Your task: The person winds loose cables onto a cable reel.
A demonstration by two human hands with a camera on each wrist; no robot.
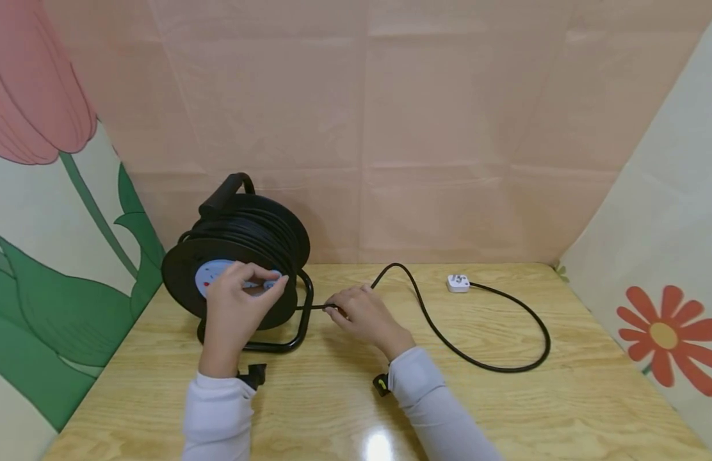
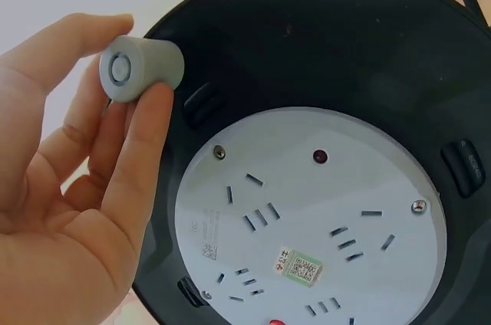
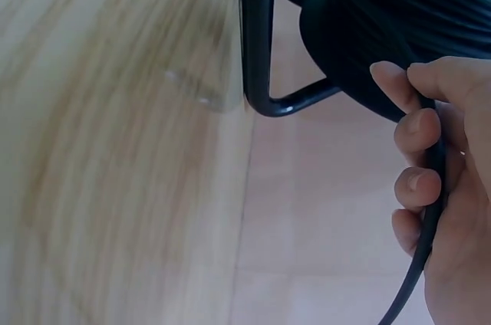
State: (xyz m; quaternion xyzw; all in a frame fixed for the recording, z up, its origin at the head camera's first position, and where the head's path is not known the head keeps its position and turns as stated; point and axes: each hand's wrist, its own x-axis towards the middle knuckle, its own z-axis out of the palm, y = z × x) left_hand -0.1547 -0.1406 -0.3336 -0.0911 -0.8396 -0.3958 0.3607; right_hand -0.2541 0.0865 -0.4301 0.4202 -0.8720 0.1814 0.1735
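A black cable reel [image 1: 180, 272] stands on its tube frame at the left, wound with black cable. My left hand [image 1: 232, 310] pinches the reel's pale grey winding knob [image 2: 142, 70] between thumb and fingers, near the edge of the disc. A round, pale socket panel [image 2: 307, 179] fills the middle of that disc. Just right of the frame, my right hand [image 1: 364, 315] holds the black cable [image 3: 405, 294] where it runs toward the reel. In the right wrist view its fingers curl round the cable. Past this hand, the loose cable loops rightward to a white plug [image 1: 458, 283].
Both the reel and the loose cable are on a light wooden table [image 1: 598, 378]. A pinkish sheet [image 1: 448, 128] hangs behind. Flower-patterned panels stand at the left and right. The reel's black carrying handle [image 1: 220, 194] sticks up at the back, and its tube frame [image 1: 275, 347] reaches toward the front.
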